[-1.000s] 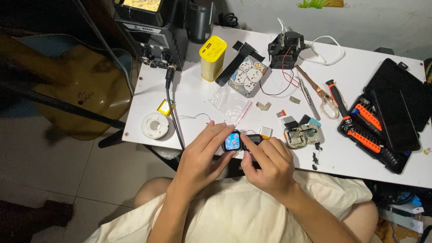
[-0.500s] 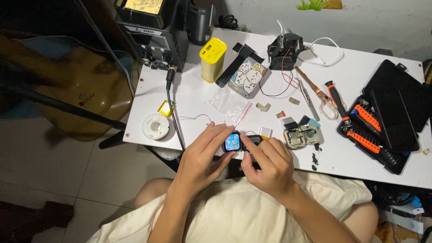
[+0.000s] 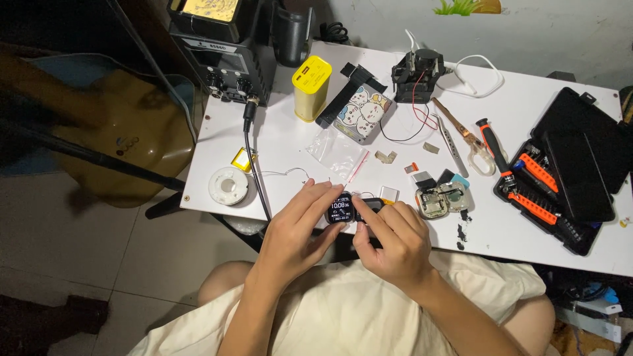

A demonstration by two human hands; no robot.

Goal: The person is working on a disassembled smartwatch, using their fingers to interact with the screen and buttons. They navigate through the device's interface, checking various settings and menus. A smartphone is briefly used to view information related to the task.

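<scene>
Both hands meet at the lower centre of the frame, at the near edge of the white tabletop [image 3: 283, 142]. Left hand [image 3: 293, 231] fingers extended, tips pinching the left side of a small black rectangular device with a lit screen [image 3: 341, 209]. Right hand [image 3: 394, 240] curled, thumb and fingers pinching the device's right end. Device is held just above the tabletop edge, over the lap.

Right of it: an opened small electronic casing with exposed board [image 3: 442, 199]. Left: white solder spool [image 3: 228, 186]. Upper centre: yellow rectangular box [image 3: 310, 88], clear plastic bag [image 3: 337, 153]. Right side: orange-handled screwdriver [image 3: 493, 146], open black tool case with orange bits [image 3: 560, 188]. Upper left: black bench unit with knobs [image 3: 224, 49].
</scene>
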